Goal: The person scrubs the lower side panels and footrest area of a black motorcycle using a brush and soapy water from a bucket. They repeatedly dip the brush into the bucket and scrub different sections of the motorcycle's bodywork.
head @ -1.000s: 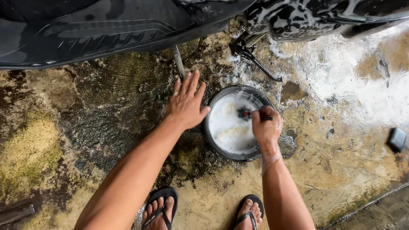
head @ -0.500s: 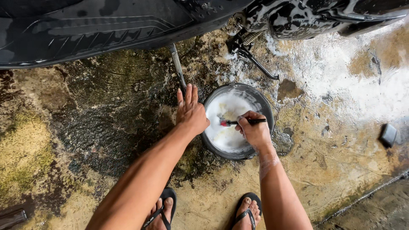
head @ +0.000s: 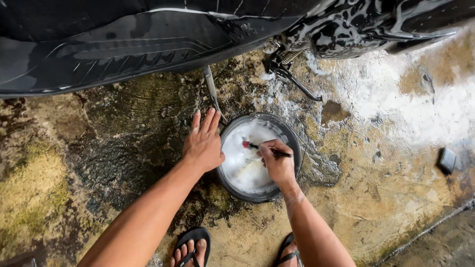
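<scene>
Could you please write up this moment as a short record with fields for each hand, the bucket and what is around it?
Left hand: left hand, fingers together, resting at the left side of the bucket.
Right hand: right hand over the bucket, gripping a brush.
Brush: brush, dark handle, red part near its head, which points into the foam.
Bucket: bucket, round and dark, standing on the floor, filled with white foam.
Floor: floor, wet stained concrete with patches of suds.
Above: soapy black scooter on its stand.
Below: feet in black sandals.
</scene>
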